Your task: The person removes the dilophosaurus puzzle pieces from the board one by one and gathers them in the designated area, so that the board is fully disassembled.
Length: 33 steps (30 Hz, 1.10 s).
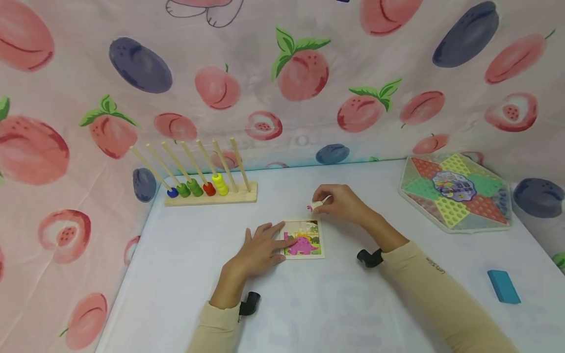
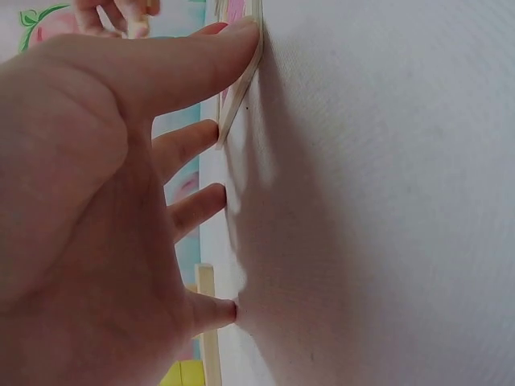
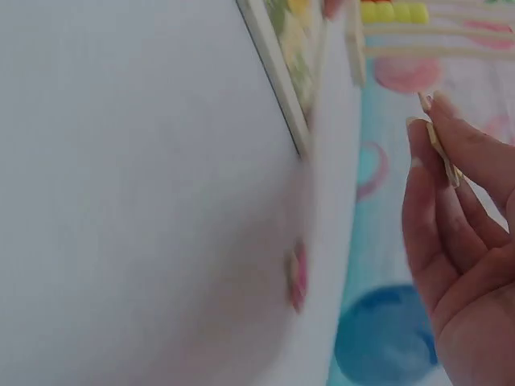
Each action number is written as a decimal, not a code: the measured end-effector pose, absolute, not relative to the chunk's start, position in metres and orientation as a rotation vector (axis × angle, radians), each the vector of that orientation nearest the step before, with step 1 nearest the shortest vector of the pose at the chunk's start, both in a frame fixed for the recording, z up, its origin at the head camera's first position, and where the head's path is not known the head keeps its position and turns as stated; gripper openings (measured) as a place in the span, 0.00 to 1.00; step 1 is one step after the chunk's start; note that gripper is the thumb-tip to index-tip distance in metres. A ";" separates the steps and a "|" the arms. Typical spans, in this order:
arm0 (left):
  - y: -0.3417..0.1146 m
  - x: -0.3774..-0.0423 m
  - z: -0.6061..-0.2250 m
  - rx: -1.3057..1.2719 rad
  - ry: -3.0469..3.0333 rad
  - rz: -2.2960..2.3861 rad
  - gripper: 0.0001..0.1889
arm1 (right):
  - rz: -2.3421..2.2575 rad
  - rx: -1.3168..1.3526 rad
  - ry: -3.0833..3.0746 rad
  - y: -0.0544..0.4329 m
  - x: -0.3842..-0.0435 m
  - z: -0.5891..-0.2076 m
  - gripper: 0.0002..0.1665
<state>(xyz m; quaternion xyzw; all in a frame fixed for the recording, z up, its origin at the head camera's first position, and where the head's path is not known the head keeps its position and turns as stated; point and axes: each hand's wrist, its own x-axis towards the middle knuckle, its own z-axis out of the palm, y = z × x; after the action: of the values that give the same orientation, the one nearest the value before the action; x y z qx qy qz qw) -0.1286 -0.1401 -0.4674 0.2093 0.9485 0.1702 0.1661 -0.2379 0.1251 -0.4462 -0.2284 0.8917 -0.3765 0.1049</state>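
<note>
A small wooden jigsaw puzzle (image 1: 302,246) with a pink dinosaur picture lies in its pale frame on the white table. My left hand (image 1: 260,250) rests at the puzzle's left side with its fingers spread, one finger reaching over the picture. In the left wrist view its thumb (image 2: 201,68) lies at the frame's edge. Just beyond the puzzle, my right hand (image 1: 342,202) pinches a thin wooden puzzle piece (image 3: 437,145) between thumb and fingers. A loose piece with a pink face (image 3: 298,277) lies on the table below that hand.
Behind on the left stands a wooden bead counter (image 1: 212,197) with upright rods and coloured rings. A hexagonal board game (image 1: 459,191) lies at the back right, and a blue block (image 1: 504,287) at the right. A fruit-print cloth (image 1: 265,63) hangs behind.
</note>
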 end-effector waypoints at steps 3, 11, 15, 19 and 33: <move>-0.140 -0.129 -0.467 0.593 2.702 0.505 0.26 | -1.131 -0.607 2.679 0.140 -0.243 -0.437 0.08; -0.141 -0.129 -0.469 0.586 2.707 0.540 0.26 | -1.121 -0.472 2.721 0.181 -0.251 -0.429 0.12; -0.141 -0.129 -0.470 0.586 2.712 0.557 0.25 | -1.126 -0.376 2.725 0.195 -0.252 -0.436 0.13; -0.141 -0.128 -0.471 0.589 2.712 0.564 0.25 | -1.111 -0.291 2.720 0.205 -0.253 -0.446 0.14; -0.141 -0.127 -0.471 0.596 2.713 0.581 0.26 | -0.971 -0.293 2.779 0.210 -0.256 -0.477 0.10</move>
<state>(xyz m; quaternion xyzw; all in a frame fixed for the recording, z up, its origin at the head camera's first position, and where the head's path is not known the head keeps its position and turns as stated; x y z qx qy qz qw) -0.1272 -0.1407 -0.4713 0.2077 0.9450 0.2022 0.1514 -0.2556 0.2095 -0.4772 -0.0986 0.9354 -0.3269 0.0915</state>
